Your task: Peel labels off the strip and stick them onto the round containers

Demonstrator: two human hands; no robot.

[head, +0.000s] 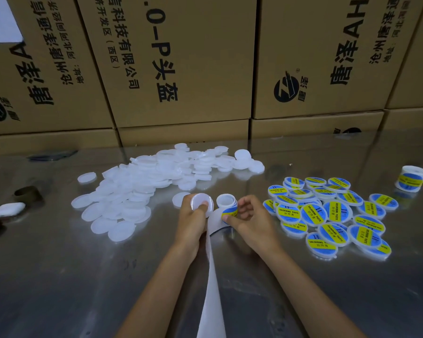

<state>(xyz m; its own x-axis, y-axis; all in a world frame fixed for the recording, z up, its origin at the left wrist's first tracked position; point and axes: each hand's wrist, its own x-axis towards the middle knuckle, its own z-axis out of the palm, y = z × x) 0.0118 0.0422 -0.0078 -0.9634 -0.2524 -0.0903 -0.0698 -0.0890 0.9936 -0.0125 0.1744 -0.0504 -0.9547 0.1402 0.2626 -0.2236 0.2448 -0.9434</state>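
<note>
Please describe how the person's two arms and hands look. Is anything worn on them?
Both forearms are bare from the bottom edge of the picture up to the hands; no sleeve shows. The left hand and right hand wear no gloves. I see no watch, ring or bracelet.

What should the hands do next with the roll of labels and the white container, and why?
Probably the right hand should peel the blue-and-yellow label off the roll it grips. The left hand already holds an unlabelled white container beside it, face up, and the empty backing strip trails toward the person, so a fresh label seems ready.
</note>
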